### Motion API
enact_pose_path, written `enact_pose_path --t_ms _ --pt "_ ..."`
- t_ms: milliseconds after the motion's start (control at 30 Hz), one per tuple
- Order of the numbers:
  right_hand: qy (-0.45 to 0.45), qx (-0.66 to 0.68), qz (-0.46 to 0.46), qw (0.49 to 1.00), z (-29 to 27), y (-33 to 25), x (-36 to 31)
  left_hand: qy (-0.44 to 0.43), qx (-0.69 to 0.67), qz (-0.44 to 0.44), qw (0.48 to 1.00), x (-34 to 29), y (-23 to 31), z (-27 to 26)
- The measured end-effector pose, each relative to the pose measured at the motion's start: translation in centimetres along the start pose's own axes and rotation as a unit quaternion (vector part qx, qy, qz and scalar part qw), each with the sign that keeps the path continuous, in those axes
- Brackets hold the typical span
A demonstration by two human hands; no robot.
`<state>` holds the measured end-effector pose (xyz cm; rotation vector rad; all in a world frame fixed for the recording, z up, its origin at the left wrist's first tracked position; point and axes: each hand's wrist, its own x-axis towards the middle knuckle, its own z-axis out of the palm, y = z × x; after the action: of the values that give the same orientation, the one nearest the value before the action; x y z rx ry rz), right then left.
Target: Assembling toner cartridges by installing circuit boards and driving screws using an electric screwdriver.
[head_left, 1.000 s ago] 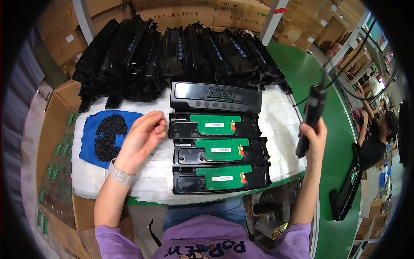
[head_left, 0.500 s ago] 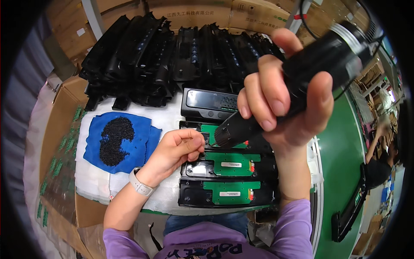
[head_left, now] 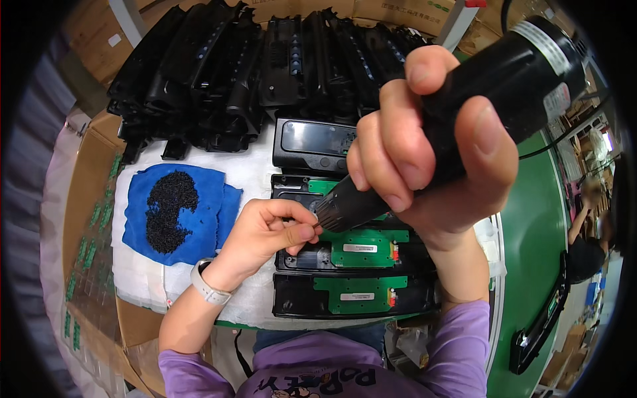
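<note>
My right hand [head_left: 424, 156] is wrapped round a thick black electric screwdriver [head_left: 494, 79], which slants down to the left over the work surface. Its ribbed nose meets the fingertips of my left hand [head_left: 269, 232]. There the left thumb and forefinger are pinched together; whatever small piece they hold is hidden. Beneath both hands lie black plastic panels fitted with green circuit boards, among them a middle panel [head_left: 428, 257] and the nearest panel [head_left: 298, 298]. Farther back sits a black housing [head_left: 298, 159] with a glossy window, partly covered by my right hand.
To the left, a heap of tiny black screws [head_left: 174, 199] rests on a blue cloth [head_left: 211, 229] over white sheeting [head_left: 139, 282]. Black plastic housings [head_left: 225, 73] are stacked along the back. A cardboard box edge [head_left: 93, 166] stands at left. Another person [head_left: 587, 255] is far right.
My left fingers and the screwdriver's nose have come together; they were slightly apart before. The view has shifted a little, and my right hand appears larger.
</note>
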<state>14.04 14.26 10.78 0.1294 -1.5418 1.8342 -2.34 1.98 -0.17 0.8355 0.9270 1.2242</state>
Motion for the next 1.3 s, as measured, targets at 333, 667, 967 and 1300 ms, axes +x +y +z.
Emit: enact_pose_path --t_ms 333,667,967,1300 --pt "0.158 0.004 0.054 0.986 0.7 0.5 0.2 0.043 0.17 0.042 0.984 -0.3 0.0 1.4" --pt "0.145 -0.149 -0.008 0.978 -2.5 2.8 0.5 0.232 0.217 0.093 0.944 0.7 0.2 0.4" --pt "0.099 -0.166 -0.015 0.981 -3.1 4.5 0.4 0.224 0.194 0.11 0.949 1.0 -0.2 0.2" --pt "0.109 -0.185 -0.019 0.977 -2.3 5.1 0.1 0.208 0.173 0.09 0.958 1.0 -0.5 -0.2"
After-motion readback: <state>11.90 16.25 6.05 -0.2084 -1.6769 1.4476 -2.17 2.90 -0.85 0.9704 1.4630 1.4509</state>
